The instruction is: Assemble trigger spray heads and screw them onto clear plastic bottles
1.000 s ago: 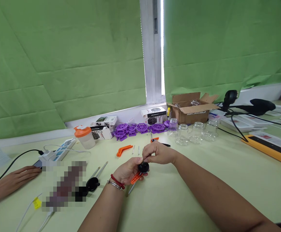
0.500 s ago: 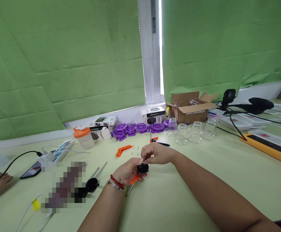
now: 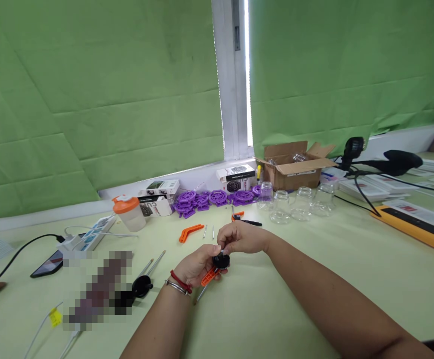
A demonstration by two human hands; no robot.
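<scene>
The left hand (image 3: 199, 267) curls around a black disc (image 3: 221, 262) and an orange handle (image 3: 209, 277); the disc sits between both hands. The right hand (image 3: 242, 237) bunches its fingertips at the disc's top, though what they pinch I cannot tell. Two metal rods (image 3: 213, 232) lie just beyond; farther out come purple wheels (image 3: 217, 198) and, to the right, clear jars (image 3: 303, 204) before a cardboard box (image 3: 295, 178).

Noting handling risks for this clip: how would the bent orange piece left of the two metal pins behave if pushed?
The bent orange piece looks like moulded plastic, so probably stiff and light for its size. Its angled shape should make it slide or pivot rather than roll.
</scene>
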